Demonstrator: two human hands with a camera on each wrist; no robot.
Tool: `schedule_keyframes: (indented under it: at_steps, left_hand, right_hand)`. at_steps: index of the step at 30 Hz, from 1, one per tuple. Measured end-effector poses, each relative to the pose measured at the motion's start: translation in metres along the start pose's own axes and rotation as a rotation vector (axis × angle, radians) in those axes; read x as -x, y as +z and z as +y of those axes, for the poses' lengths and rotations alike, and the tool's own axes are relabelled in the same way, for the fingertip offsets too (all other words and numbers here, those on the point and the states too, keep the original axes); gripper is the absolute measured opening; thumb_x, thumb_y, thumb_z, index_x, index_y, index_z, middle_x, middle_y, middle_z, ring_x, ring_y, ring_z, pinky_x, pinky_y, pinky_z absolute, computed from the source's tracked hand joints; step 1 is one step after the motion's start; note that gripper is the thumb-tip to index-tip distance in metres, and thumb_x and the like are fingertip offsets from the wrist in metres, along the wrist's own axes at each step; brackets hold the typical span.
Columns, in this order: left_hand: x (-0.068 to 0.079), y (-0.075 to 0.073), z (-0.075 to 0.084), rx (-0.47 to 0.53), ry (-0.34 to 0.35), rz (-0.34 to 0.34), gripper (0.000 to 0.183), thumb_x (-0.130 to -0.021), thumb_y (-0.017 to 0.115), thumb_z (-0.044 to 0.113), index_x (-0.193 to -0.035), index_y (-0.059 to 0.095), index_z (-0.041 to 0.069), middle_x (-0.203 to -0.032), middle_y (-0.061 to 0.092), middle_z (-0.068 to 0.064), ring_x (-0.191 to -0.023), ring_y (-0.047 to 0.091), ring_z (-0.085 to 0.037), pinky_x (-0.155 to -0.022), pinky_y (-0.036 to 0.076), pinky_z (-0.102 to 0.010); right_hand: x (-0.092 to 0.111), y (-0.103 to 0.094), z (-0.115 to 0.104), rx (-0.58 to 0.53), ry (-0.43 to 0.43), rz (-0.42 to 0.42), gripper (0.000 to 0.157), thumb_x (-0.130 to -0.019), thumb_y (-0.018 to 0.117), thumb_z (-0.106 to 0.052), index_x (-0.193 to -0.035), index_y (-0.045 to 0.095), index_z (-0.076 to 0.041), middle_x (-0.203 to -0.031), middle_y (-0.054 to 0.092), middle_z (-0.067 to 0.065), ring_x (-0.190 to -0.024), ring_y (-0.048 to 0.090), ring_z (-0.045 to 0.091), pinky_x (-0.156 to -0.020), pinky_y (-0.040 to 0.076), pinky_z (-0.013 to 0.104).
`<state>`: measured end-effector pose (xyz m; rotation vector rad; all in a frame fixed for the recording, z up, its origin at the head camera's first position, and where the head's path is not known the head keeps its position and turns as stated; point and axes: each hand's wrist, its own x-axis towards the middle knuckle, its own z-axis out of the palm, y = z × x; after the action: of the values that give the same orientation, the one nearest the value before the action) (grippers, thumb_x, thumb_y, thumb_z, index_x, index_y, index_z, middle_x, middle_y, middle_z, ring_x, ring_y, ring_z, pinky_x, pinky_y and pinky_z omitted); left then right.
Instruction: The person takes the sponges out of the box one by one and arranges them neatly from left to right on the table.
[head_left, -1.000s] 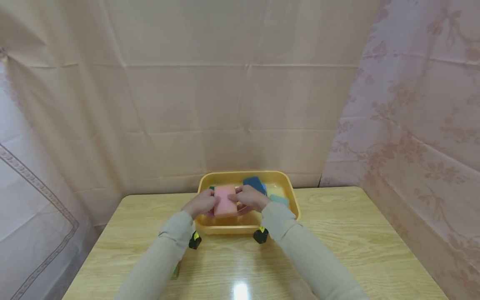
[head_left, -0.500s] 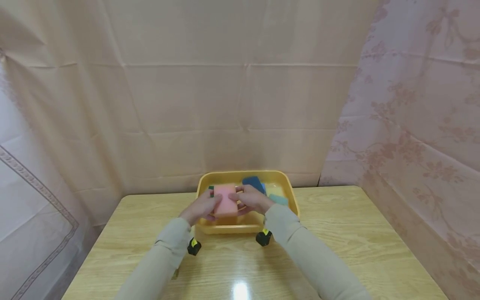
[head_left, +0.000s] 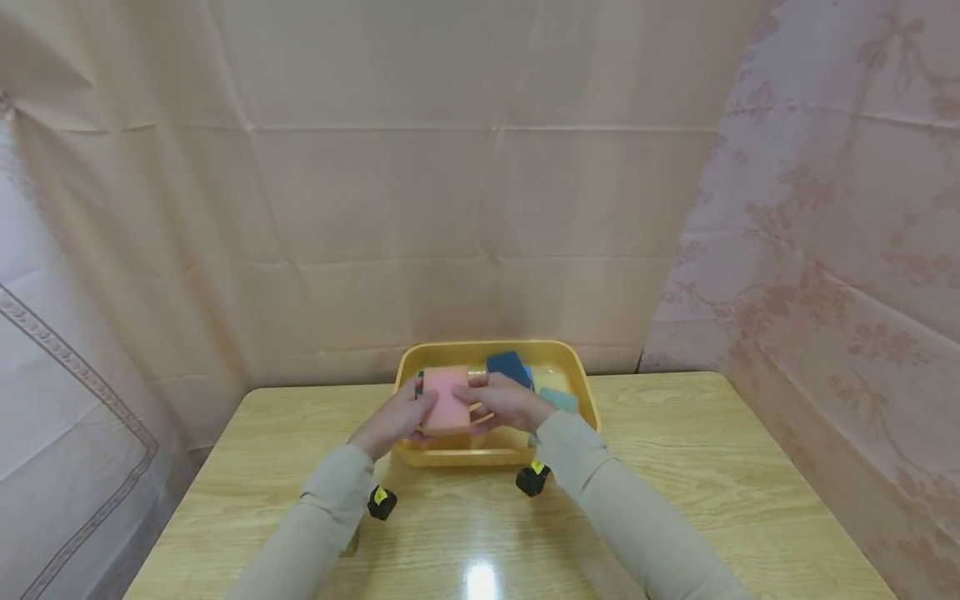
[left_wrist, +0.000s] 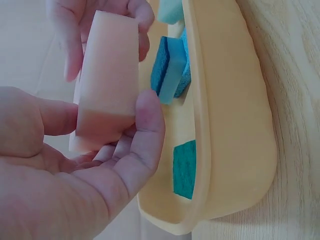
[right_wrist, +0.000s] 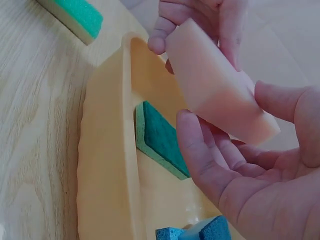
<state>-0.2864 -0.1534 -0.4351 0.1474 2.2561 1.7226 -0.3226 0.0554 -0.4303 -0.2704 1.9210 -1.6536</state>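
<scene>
1. Currently, one pink foam sponge: held up between both hands over the left part of the yellow plastic tray, clear of its floor.
2. Left hand: grasping the sponge's near-left end, thumb on one side, fingers curled round it.
3. Right hand: grasping the opposite end, thumb and fingers likewise.
4. Change: the pink foam sponge sits slightly farther left in the head view than a second ago; the wrists stand a little wider apart. Both grips remain. Judged meaning: a small adjustment within two-handed handling, with nothing set down.
5. Tray contents: dark-blue-faced sponge, tilted, just beside a lighter blue sponge; mint sponge toward the right; green scouring sponge toward the left end.
6. Green-topped sponge: outside the tray, on the wood-grain table.
7. Black wrist cameras, pair: each bears a yellow mark, any lettering illegible. Sponges and tray: no brand or label showing.
</scene>
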Motion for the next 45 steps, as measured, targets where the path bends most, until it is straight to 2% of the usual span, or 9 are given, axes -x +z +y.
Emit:
schedule_keyframes:
  at_steps: [9,15,26,45]
  left_hand:
    - [0.009,0.002,0.004,-0.030,-0.013,0.043,0.048,-0.110,0.042,0.020,-0.151,0.027,0.000,-0.121,0.056,-0.024,-0.090,0.064,-0.027,-0.071,0.059,-0.040]
    - [0.014,-0.001,0.002,-0.034,0.011,0.033,0.050,-0.110,0.042,0.020,-0.153,0.026,0.000,-0.121,0.056,-0.024,-0.093,0.064,-0.028,-0.071,0.058,-0.041]
    - [0.023,-0.006,-0.002,-0.046,0.007,0.017,0.053,-0.111,0.041,0.024,-0.157,0.022,0.003,-0.122,0.056,-0.021,-0.099,0.063,-0.028,-0.075,0.057,-0.039]
    - [0.040,-0.007,-0.008,-0.080,-0.029,0.057,0.056,-0.110,0.046,0.030,-0.156,0.026,0.007,-0.120,0.056,-0.017,-0.094,0.062,-0.025,-0.076,0.058,-0.038]
  right_hand:
    - [0.002,0.002,-0.001,-0.011,-0.019,-0.019,0.041,-0.102,0.064,-0.025,-0.132,0.055,0.002,-0.109,0.071,0.015,-0.091,0.072,0.025,-0.080,0.061,0.041]
    - [0.005,0.006,-0.001,-0.018,-0.024,-0.014,0.040,-0.101,0.065,-0.024,-0.130,0.054,0.002,-0.108,0.070,0.016,-0.091,0.072,0.027,-0.079,0.061,0.041]
    - [0.008,0.014,0.000,-0.033,-0.041,0.006,0.042,-0.101,0.065,-0.020,-0.132,0.052,0.005,-0.106,0.070,0.018,-0.086,0.072,0.025,-0.076,0.061,0.040]
    - [0.013,0.027,0.008,0.009,-0.053,-0.020,0.044,-0.102,0.064,-0.023,-0.134,0.052,0.004,-0.105,0.070,0.015,-0.091,0.070,0.027,-0.078,0.061,0.040]
